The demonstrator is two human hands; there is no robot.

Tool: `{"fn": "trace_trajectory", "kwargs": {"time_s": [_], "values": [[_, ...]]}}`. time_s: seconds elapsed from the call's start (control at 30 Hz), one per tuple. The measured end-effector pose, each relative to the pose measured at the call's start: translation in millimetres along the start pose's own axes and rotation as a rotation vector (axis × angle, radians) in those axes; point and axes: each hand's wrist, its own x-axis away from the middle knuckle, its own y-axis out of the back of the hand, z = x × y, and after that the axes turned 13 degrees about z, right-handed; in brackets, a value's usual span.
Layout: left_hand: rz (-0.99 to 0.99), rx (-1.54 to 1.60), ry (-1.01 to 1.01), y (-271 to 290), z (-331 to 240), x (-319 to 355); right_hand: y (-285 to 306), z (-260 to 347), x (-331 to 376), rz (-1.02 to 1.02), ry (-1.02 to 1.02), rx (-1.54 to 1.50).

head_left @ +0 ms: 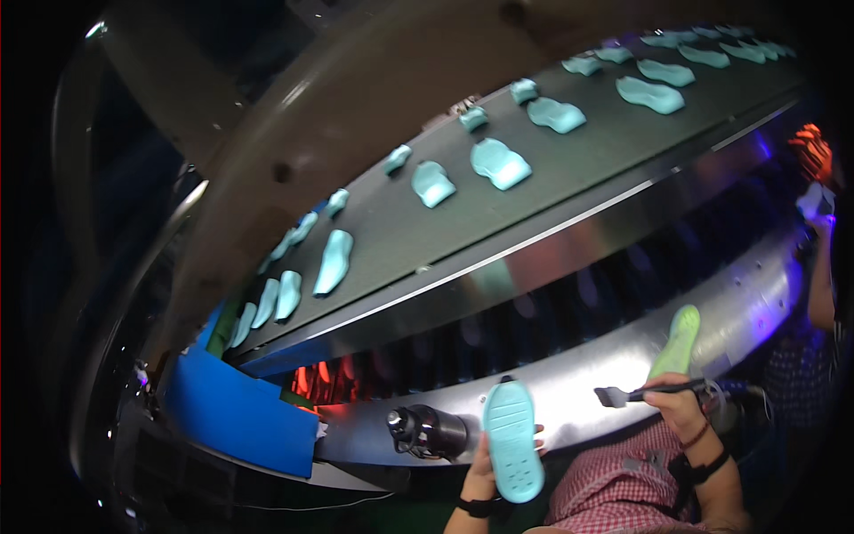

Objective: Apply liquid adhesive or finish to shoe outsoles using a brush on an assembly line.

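1. The left hand (483, 467) sits at the lower middle of the frame, fingers wrapped around the back of a light blue shoe sole (512, 439). The sole stands upright with its grooved tread side facing the camera.
2. The right hand (678, 405) is at the lower right, closed around the handle of a small dark brush (642, 392). The brush lies nearly level, its bristle end pointing left toward the held sole but well apart from it.
3. Each wrist wears a dark band, and the right wrist also carries a reddish cord.
4. A green sole (678, 342) leans on the curved metal rail (587, 378) just above the right hand.
5. A black bottle (429, 431) lies on its side on that rail, just left of the blue sole.
6. Above the rail, a dark conveyor belt (551, 178) runs from the middle left up to the upper right of the frame. Many light blue soles (500, 163) lie on it in loose rows.
7. A blue sheet (238, 411) lies at the lower left, beside a red glow under the belt's edge.
8. Red checked cloth (614, 485) covers the person's lap at the bottom right.
9. At the far right edge, another person's arm (820, 285) reaches upward near an orange glove (814, 151).
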Motion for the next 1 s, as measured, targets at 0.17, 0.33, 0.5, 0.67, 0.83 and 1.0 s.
{"fn": "trace_trajectory", "kwargs": {"time_s": [0.17,0.33,0.5,0.67,0.83,1.0], "values": [[-0.073,0.305,-0.058,-10,70,-63,0,-29,-23,0.092,-0.171,0.176],[-0.120,0.371,-0.013,-41,86,-90,1,-32,-39,0.080,-0.180,0.146],[0.011,0.387,-0.009,-39,96,-91,1,-21,-47,0.044,-0.146,0.231],[-0.059,0.246,-0.076,-47,106,-96,-18,-17,-53,0.093,-0.133,0.400],[-0.492,0.039,-0.154,-35,109,-98,-39,-22,-24,0.378,0.278,1.135],[-0.324,0.011,-0.181,-14,78,-83,-27,25,-9,0.772,-0.159,1.089]]}}
